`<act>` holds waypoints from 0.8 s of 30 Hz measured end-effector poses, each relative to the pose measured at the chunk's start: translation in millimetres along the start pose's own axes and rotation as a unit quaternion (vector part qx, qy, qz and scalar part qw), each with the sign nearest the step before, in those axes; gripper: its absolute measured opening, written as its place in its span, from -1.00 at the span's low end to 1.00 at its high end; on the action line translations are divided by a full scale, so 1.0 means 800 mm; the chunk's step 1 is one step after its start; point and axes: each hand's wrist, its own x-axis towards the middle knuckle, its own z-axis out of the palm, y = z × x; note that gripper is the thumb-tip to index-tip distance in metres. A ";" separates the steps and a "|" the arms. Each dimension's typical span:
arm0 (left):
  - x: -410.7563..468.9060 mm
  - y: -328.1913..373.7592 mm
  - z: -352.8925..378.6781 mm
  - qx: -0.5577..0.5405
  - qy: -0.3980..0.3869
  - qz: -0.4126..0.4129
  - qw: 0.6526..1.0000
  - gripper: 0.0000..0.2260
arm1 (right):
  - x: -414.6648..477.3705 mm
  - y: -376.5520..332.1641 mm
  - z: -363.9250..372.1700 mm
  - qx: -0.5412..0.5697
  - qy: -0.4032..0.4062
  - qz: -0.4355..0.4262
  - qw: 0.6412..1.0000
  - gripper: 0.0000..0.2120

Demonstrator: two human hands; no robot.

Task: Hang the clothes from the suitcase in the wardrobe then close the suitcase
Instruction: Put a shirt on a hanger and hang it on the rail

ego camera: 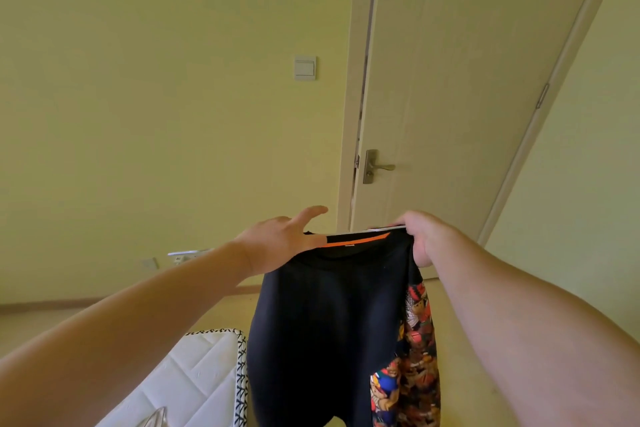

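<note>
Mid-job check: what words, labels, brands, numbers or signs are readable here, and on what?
Nothing legible in this view.
Small pale tag on the orange inner band of the black stretchy garment: too small and blurred to read.
Colourful cartoon-print side panel: pictures, no readable words.
Black marks on the white quilted mattress edging: pattern, not letters.
Pale plastic wall switch: blank.

Black garment, perhaps leggings, midair
</note>
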 end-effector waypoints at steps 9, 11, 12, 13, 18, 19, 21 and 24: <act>0.014 0.009 0.024 -0.012 -0.129 -0.069 0.989 -0.25 | 0.011 0.018 -0.001 -0.115 0.024 -0.006 0.993 -0.74; 0.023 0.009 0.029 -0.023 -0.130 -0.091 0.987 -0.52 | 0.007 0.019 0.004 -0.083 0.035 -0.016 0.996 -0.75; 0.027 0.006 0.030 -0.030 -0.122 -0.109 0.986 -0.62 | 0.009 0.020 0.005 -0.066 0.040 -0.019 0.997 -0.73; 0.031 0.004 0.031 -0.037 -0.110 -0.130 0.985 -0.67 | 0.011 0.020 0.006 -0.043 0.053 -0.020 0.997 -0.71; 0.035 -0.012 0.047 0.013 0.091 -0.182 0.979 -0.77 | 0.011 0.014 0.010 0.100 0.082 -0.033 0.991 -0.68; 0.035 -0.013 0.050 -0.009 0.129 -0.191 0.973 -0.76 | 0.011 0.012 0.010 0.133 0.087 -0.035 0.987 -0.68; 0.037 -0.005 0.047 -0.138 0.171 -0.246 0.944 -0.72 | 0.016 0.009 0.008 0.186 0.100 -0.045 0.976 -0.72; 0.052 0.003 0.029 -0.381 0.118 -0.386 0.832 -0.69 | 0.024 0.006 0.004 0.248 0.098 -0.056 0.962 -0.78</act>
